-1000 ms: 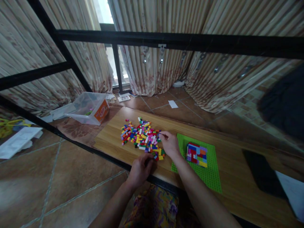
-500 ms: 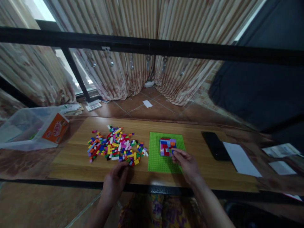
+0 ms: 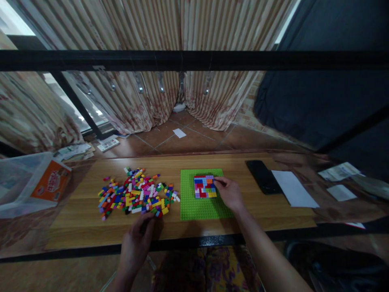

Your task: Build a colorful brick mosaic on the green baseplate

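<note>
A square patch of multicoloured building bricks point(image 3: 200, 188) sits on the green studded baseplate point(image 3: 188, 209). My right hand point(image 3: 230, 194) reaches over the baseplate from the right. Its thumb and forefinger are pinched at the patch's upper right corner, on a small building brick mostly covered by the fingertips. To the left lies a heap of loose bricks point(image 3: 129, 198) in many colours. At the heap's near edge rests my left hand point(image 3: 136, 235), fingers curled and thumb close to the forefinger. Whatever may be between those fingertips is hidden.
A black phone point(image 3: 263, 177) and a white paper sheet point(image 3: 294, 188) lie right of the baseplate. At far left stands a clear plastic bin point(image 3: 22, 180) with an orange label. The wooden board point(image 3: 170, 233) ends at a dark front edge. A black bar point(image 3: 194, 61) crosses beyond it.
The view has shifted, moving the scene left. My right hand has gone from the patch's lower right side to its upper right corner, uncovering yellow bricks. My left hand stays by the heap.
</note>
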Available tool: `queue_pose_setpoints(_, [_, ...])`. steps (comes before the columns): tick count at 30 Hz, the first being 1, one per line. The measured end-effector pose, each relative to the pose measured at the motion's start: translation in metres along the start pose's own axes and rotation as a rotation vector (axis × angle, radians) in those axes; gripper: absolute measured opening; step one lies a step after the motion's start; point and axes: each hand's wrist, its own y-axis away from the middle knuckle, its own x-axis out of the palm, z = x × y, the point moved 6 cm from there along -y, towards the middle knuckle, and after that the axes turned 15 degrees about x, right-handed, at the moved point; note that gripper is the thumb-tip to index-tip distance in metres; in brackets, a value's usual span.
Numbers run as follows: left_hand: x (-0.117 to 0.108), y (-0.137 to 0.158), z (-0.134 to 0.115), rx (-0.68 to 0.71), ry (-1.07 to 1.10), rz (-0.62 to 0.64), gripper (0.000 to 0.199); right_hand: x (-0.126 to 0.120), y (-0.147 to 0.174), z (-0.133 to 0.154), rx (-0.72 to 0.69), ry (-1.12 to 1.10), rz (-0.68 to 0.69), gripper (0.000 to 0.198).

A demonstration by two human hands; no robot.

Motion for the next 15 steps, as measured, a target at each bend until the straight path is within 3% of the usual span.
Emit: queue_pose_setpoints(15, [-0.001, 0.000, -0.007, -0.011, 0.019, -0.003, 0.029, -0.002, -0.016, -0.006, 0.095, -0.068, 0.098, 0.043])
